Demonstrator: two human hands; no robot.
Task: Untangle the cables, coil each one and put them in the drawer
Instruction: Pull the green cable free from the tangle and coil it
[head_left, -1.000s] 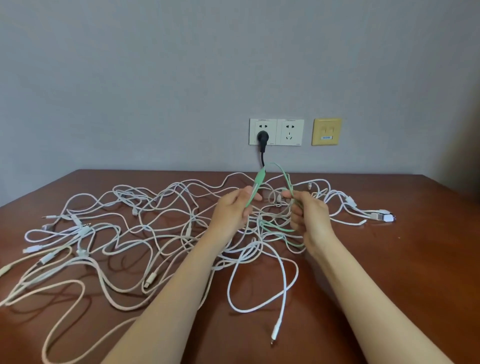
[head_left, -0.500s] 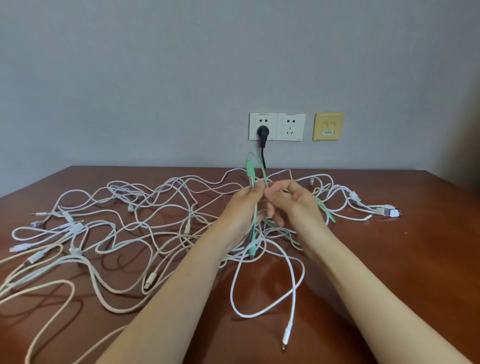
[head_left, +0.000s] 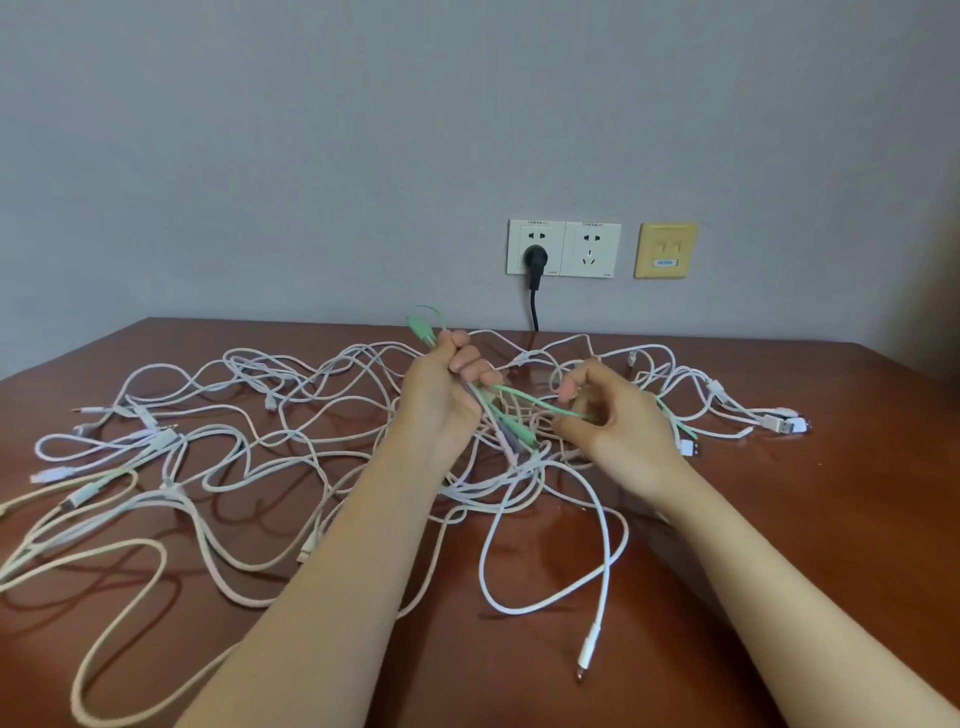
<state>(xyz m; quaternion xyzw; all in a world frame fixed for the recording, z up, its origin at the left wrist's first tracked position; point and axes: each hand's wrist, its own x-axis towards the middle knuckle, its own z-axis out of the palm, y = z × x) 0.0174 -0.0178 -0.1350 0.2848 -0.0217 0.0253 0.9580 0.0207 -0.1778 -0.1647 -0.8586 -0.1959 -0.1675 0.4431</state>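
A tangle of several white cables (head_left: 249, 447) sprawls over the brown table (head_left: 779, 545). A thin green cable (head_left: 524, 399) runs between my hands above the tangle's middle. My left hand (head_left: 444, 395) grips a bundle of it in a fist, with a green plug sticking out above the fist and green and pale purple ends hanging below. My right hand (head_left: 613, 415) pinches the green strand between thumb and fingers a short way to the right. No drawer is in view.
A black plug (head_left: 534, 260) sits in the white wall socket (head_left: 563, 249), its cord dropping behind the table. A yellow wall plate (head_left: 665, 250) is beside the socket. White USB plugs (head_left: 784, 423) lie at the far right. A loose white connector (head_left: 587, 654) lies near the front.
My hands were together over the tangle; now my right hand has slid to the right along the green cable, stretching a strand between the hands. My left hand keeps its grip.
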